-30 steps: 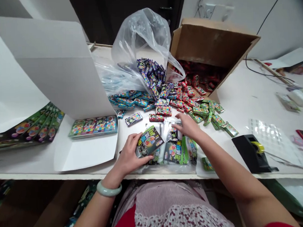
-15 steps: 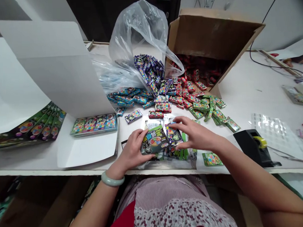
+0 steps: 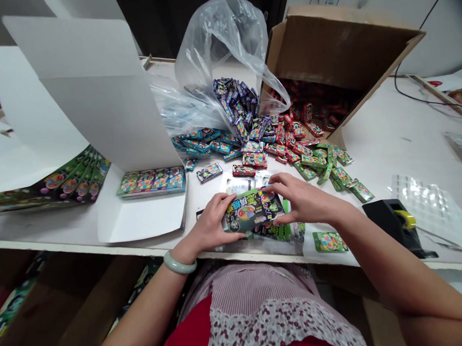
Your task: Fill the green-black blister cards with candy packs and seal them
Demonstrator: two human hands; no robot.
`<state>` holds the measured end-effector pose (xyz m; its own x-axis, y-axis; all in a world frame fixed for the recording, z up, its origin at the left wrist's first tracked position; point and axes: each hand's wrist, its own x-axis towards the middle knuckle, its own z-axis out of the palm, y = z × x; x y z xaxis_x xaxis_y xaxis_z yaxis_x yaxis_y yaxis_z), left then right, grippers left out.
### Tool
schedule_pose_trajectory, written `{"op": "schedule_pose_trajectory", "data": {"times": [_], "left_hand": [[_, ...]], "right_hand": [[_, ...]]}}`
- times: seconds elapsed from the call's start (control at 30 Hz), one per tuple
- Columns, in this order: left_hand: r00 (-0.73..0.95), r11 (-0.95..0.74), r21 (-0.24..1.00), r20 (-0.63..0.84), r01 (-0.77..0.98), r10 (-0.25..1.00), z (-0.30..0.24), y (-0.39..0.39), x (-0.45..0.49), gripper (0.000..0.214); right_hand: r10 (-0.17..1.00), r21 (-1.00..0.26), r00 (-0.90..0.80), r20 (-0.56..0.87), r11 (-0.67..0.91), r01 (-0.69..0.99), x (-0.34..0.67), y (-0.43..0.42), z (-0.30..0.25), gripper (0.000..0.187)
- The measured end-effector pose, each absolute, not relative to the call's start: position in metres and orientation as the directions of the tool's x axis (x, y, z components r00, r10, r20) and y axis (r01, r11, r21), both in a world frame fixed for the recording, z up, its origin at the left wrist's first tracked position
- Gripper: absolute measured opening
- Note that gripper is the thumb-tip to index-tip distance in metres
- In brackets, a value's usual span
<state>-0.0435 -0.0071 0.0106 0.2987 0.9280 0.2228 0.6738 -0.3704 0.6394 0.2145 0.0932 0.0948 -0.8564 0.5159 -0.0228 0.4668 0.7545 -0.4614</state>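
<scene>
My left hand (image 3: 215, 222) is closed on the left end of a black-and-green printed packet (image 3: 243, 213), thumb below and fingers above. At the packet's right end my right hand (image 3: 297, 198) pinches a small purple candy box (image 3: 272, 204) between thumb and fingers. Box and packet overlap or touch; I cannot tell whether the box is inside. Beneath them lie more black-and-green packets (image 3: 281, 233) on clear plastic. Beyond my hands are a single purple box (image 3: 210, 172) and a red box (image 3: 243, 170).
Purple boxes (image 3: 236, 99) spill from a clear bag (image 3: 220, 22), red ones from a cardboard carton (image 3: 325, 48). Blue boxes (image 3: 199, 144) and green boxes (image 3: 341, 176) lie beside them. An open white display box (image 3: 141, 216) stands left, a tape dispenser (image 3: 392, 228) right.
The purple box in my right hand has come against the packet's right end, and the packet is tilted slightly differently. The whole view has shifted a little.
</scene>
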Motion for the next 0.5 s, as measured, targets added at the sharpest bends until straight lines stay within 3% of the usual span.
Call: {"op": "schedule_pose_trajectory", "data": {"times": [0.5], "left_hand": [[0.320,-0.373,0.669,0.208,0.643,0.924,0.0126,-0.0158,-0.0445,0.094]], "right_hand": [[0.471,-0.436,-0.880,-0.059,0.781,0.447,0.2154,0.0844,0.0988,0.059]]}}
